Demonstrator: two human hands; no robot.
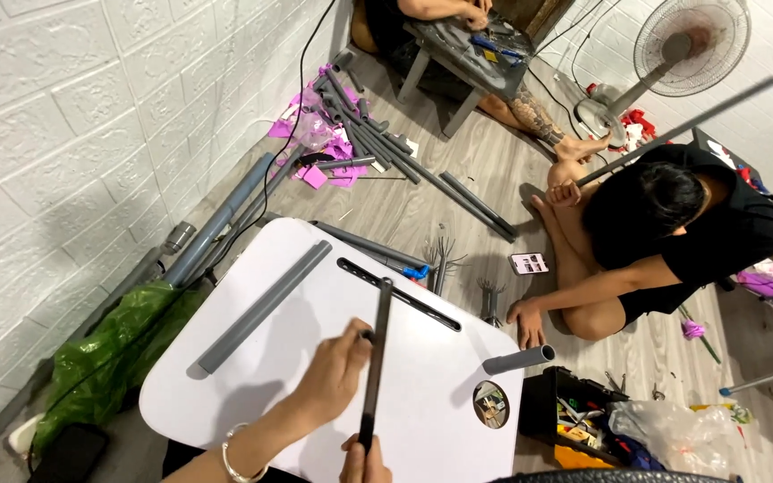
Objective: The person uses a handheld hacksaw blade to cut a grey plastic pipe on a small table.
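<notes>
Your right hand point(364, 461) clamps the dark rod's point(375, 358) lower end, your left hand point(337, 371) pinches a marker at its middle above the counter point(225, 394), marking barely begun, grey pipe point(266, 306) untouched.

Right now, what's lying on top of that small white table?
On the white table lies a grey pipe. The left hand and right hand hold a thin dark rod above it. A short grey tube overhangs its edge.

Wearer's own body — two bare forearms and hands, no sleeves in view. Left hand point(337, 367): thin silver bangle point(236, 461) at the wrist. Right hand point(364, 463) — only partly in frame, no jewellery visible
</notes>
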